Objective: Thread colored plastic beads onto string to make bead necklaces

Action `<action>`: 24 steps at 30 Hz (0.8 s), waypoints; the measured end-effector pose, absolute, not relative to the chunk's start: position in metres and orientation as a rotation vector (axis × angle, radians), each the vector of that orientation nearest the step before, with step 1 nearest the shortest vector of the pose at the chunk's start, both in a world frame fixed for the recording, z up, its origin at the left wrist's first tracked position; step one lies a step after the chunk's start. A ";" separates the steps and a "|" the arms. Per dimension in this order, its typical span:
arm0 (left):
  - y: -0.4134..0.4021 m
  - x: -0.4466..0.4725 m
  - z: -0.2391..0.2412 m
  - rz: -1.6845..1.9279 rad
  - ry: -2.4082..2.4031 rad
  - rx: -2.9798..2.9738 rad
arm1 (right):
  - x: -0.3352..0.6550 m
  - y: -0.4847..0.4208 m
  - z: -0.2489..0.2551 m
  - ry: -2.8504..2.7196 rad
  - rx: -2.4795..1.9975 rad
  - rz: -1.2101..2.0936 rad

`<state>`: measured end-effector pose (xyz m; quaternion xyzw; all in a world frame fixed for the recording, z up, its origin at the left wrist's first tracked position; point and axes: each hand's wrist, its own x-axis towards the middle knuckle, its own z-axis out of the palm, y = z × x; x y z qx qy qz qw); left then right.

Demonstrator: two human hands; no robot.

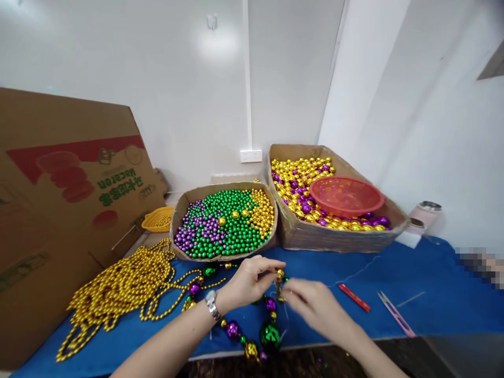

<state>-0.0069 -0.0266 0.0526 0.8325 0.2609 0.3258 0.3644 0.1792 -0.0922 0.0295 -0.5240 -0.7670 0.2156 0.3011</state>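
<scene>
My left hand (248, 281), with a watch on its wrist, pinches a gold bead at the top of a bead string (271, 325) of green, purple and gold balls that hangs over the table's front edge. My right hand (311, 304) is closed just to the right of it, fingertips pinched at the same spot on the string; what it grips there is too small to make out. Both hands work over the blue tablecloth (413, 278), in front of a cardboard tray of small green, purple and gold beads (224, 220).
A pile of gold bead chains (122, 289) lies at the left. A larger box of gold and purple balls (315, 231) holds a red plastic bowl (345, 195). A red lighter (354, 297) and pink thread snips (396, 313) lie at the right. Big cardboard box (51, 210) at far left.
</scene>
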 end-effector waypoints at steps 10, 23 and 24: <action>-0.026 -0.009 0.053 1.024 0.373 2.692 | 0.168 -0.062 -0.001 -1.598 -1.043 1.519; -0.011 -0.028 0.017 1.093 0.730 2.985 | 0.178 -0.069 0.000 -1.381 -1.053 1.473; -0.011 -0.032 0.014 1.070 0.823 2.943 | 0.180 -0.070 -0.003 -1.355 -1.059 1.464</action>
